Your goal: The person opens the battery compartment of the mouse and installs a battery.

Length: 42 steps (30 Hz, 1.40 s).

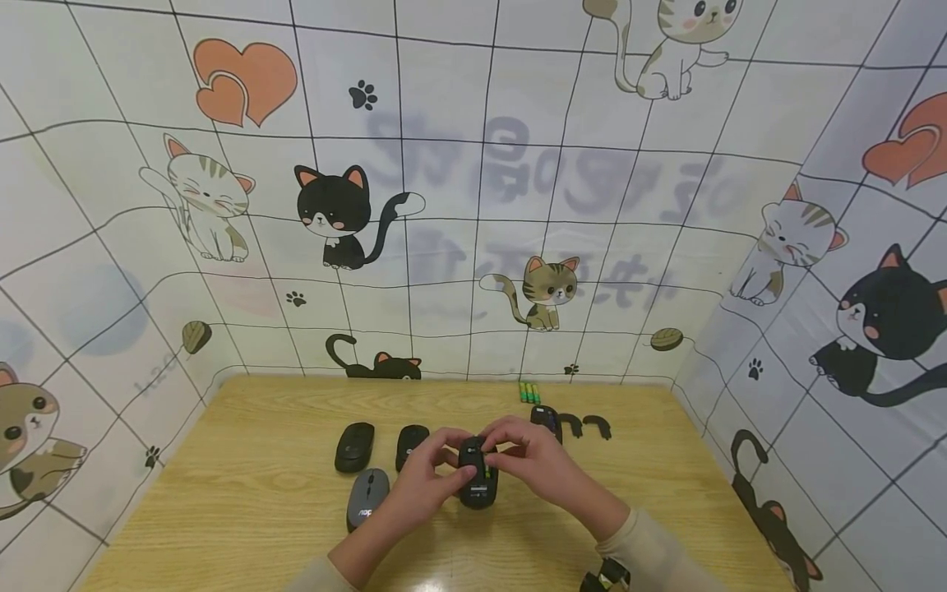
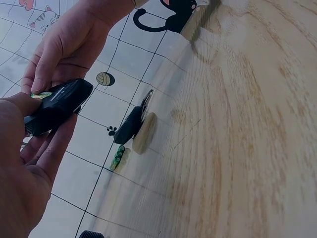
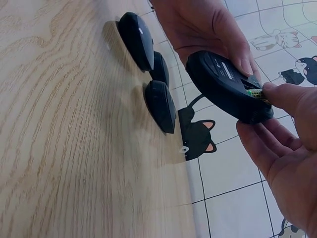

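A black computer mouse (image 1: 478, 491) is held above the table with its label side showing. My left hand (image 1: 425, 478) grips it from the left, thumb on the label side. In the right wrist view a green-and-yellow battery (image 3: 254, 93) sits at the mouse's battery slot. My right hand (image 3: 292, 153) presses its thumb on the battery's end, while its other fingers curl under the mouse. Part of the battery is hidden by that thumb, so I cannot tell how deep it sits. The left wrist view shows the same battery (image 2: 43, 94) between both hands.
To the left lie two black mice (image 1: 354, 447) and a grey mouse (image 1: 367, 497). Behind my right hand sits another black mouse (image 1: 546, 418), with two curved black covers (image 1: 596, 426) beside it. Several green batteries (image 1: 529, 393) stand near the table's back edge, before a cat-patterned cloth (image 1: 444, 329).
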Motion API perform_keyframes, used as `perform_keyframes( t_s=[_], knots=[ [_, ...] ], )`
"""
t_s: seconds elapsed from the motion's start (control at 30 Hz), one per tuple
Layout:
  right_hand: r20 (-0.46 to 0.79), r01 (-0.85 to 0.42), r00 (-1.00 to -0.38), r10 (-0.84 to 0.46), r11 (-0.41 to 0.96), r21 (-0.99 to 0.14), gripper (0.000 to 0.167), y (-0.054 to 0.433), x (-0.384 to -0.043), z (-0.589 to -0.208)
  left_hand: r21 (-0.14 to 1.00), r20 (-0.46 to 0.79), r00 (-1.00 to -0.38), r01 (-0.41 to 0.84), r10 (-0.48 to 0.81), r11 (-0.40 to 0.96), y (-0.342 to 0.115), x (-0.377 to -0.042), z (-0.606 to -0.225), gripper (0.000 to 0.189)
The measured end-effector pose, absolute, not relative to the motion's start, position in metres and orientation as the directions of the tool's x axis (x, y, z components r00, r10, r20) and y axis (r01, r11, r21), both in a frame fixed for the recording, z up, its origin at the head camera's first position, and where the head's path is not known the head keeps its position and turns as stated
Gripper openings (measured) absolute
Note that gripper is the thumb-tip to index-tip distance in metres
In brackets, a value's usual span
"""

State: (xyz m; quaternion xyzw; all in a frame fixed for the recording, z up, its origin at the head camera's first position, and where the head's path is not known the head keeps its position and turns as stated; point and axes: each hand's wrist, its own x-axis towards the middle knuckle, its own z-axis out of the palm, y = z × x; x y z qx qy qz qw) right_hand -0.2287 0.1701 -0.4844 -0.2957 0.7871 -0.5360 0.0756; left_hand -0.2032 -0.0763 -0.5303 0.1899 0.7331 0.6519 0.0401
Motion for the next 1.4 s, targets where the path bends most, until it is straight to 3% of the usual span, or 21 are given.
perform_keyframes(
  t_s=[1.0,1.4],
  knots=[
    [0.265,-0.392,-0.844,-0.467,0.199,-0.898,0.013,0.1611,-0.2236,-0.4868,0.968,0.216,-0.936,0.242,0.277,0.064,-0.0726,-0.2037,-0.5310,0.038],
    [0.233,-0.371,-0.862,-0.450,0.246,-0.895,0.014,0.1609,-0.2240,-0.4846,0.967,0.212,-0.940,0.241,0.268,0.082,-0.0710,-0.2043,-0.5300,0.039]
  ],
)
